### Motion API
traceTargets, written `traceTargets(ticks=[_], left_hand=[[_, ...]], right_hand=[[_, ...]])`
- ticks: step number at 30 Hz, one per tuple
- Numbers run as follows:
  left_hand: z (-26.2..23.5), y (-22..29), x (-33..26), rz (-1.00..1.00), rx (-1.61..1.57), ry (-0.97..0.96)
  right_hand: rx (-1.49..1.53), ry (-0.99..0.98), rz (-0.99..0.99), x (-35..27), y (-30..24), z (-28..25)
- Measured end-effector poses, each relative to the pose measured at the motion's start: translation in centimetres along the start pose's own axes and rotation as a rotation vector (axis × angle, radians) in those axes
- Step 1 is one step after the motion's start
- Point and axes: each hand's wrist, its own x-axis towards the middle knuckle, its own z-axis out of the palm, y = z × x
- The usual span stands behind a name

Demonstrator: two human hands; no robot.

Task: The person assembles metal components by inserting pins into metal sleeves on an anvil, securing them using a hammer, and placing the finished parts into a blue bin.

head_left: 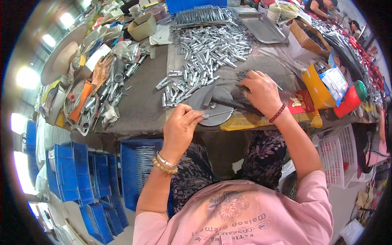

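Between its thumb and fingers my left hand (179,127) pinches a thin metal rod (220,113), which points right over a round grey plate (198,99) at the table's near edge. A hammer (208,94) lies with its head on that plate, its dark handle running right beneath my right wrist. My right hand (262,92) is closed, fingertips bent down at a small heap of dark little parts (241,74); what they hold, if anything, is hidden. Beyond the plate spreads a large pile of shiny metal sleeves (212,51).
Bundled thin rods (202,15) and a metal tray (262,27) sit at the back. Tools and boxes crowd the left. A yellow container (317,85) and a red bottle with green cap (351,99) stand right. Blue bins (67,171) are below left.
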Motion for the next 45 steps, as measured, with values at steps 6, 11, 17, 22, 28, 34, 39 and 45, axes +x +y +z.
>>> traceTargets(ticks=[6,11,17,22,28,34,39,45], left_hand=[[0.3,-0.3,-0.2,-0.016,-0.053,-0.004],[0.1,-0.3,-0.2,0.024,-0.006,0.019],[0.4,-0.7,-0.2,0.032,0.012,0.024],[0.4,-0.6,-0.2,0.019,-0.001,0.024],[0.3,-0.7,-0.4,0.022,-0.001,0.028],[0.4,-0.8,-0.4,0.033,-0.027,0.044],[0.8,-1.0,-0.4,0.026,-0.013,0.048],[0.4,-0.9,-0.4,0.016,0.01,0.011]], right_hand=[[-0.029,-0.053,0.016,0.7,0.0,0.3],[0.539,-0.054,0.289,0.1,-2.0,-1.6],[0.871,0.065,0.144,-1.9,-8.8,0.1],[0.593,0.223,-0.045,-2.4,-10.5,2.0],[0.55,0.216,-0.041,-2.7,-10.6,3.1],[0.491,0.242,-0.077,-2.7,-10.8,3.0],[0.356,0.211,-0.172,-3.0,-10.6,1.8],[0.213,0.185,-0.079,-2.4,-7.7,-1.8]])
